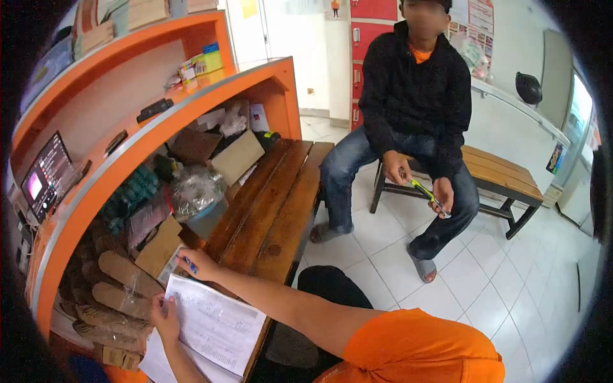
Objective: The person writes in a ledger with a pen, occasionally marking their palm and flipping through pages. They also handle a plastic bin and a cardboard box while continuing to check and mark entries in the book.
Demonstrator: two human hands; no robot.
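Note:
A stack of printed papers [217,322] lies on the near end of the brown wooden bench, with more white sheets beneath it. My left hand [166,319] is at the left edge of the stack, its fingers closed on the paper. Just past the top edge of the papers, my right hand [199,265] grips a blue pen [189,264]. Close to that hand is a pale printed slip [169,265] beside a cardboard piece [159,247]. The pen's tip cannot be made out.
Bagged goods [198,191] and cardboard rolls [121,297] crowd the orange shelf unit [163,121] at left. A screen [48,175] stands on its ledge. Opposite sits a person [418,96] on a slatted bench [501,172], holding a yellow-green tool [421,189].

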